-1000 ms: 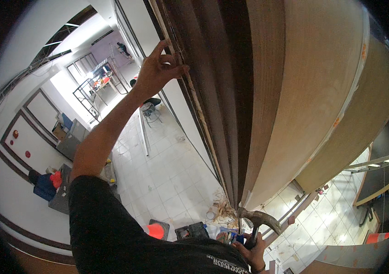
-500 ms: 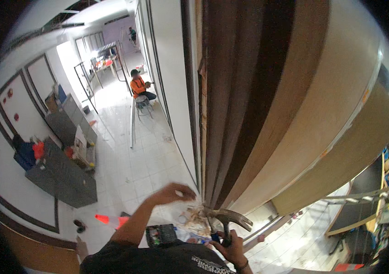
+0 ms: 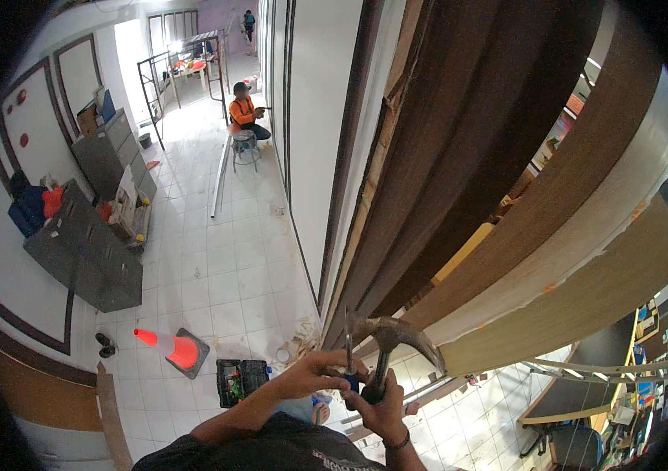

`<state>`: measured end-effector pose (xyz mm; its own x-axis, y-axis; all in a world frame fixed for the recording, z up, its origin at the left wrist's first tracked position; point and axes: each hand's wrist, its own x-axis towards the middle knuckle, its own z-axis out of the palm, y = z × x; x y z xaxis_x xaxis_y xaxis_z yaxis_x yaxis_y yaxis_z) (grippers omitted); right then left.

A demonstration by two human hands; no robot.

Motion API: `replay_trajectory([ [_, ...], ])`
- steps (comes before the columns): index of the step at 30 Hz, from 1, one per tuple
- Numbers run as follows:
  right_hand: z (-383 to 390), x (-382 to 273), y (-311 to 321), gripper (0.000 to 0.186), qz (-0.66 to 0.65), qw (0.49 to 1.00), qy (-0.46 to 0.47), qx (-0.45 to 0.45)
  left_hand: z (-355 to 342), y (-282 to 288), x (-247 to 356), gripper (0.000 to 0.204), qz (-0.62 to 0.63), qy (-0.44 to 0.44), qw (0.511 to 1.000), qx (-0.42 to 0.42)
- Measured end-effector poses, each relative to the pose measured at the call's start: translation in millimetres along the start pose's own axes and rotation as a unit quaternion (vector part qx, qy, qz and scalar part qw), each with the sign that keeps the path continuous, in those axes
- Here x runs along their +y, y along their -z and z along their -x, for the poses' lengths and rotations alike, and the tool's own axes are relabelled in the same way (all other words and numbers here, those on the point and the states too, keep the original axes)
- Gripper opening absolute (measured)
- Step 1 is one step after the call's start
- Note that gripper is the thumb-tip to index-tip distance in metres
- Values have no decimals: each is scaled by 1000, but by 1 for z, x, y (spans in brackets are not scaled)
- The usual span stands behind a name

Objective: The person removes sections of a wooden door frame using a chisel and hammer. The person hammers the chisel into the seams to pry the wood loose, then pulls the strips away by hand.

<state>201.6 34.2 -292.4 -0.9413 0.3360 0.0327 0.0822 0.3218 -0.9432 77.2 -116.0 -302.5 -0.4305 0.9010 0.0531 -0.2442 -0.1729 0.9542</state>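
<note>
1. Head view — both hands are close together low in the frame, near the foot of the dark brown panelling.
2. Right hand has its fingers wrapped around the grip of a claw hammer. The metal head sits above those fingers, claw curving off toward the right.
3. Just left of the hammer there's a slim tool with a blue handle, shaft pointing up. Its handle is right between the two hands, beside the hammer grip.
4. Left hand is coming at that handle from the left side, fingers bent over it and thumb beside it. Can't tell if they're actually pinching it or just touching — too much overlap there.
5. On the tiles below: an open black toolbox, with an orange traffic cone to its left.
6. Further back, a person in orange is down low by the white wall, near a stool.
</note>
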Motion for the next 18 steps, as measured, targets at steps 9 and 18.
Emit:
replay_trajectory([
  [9, 1, 5, 1, 25, 133, 986, 75, 69, -26, 41, 24, 38, 69, -10, 986, 150],
  [18, -4, -2, -18, 22, 71, 997, 8, 35, -82, 66, 77, 43, 18, -132, 977, 165],
])
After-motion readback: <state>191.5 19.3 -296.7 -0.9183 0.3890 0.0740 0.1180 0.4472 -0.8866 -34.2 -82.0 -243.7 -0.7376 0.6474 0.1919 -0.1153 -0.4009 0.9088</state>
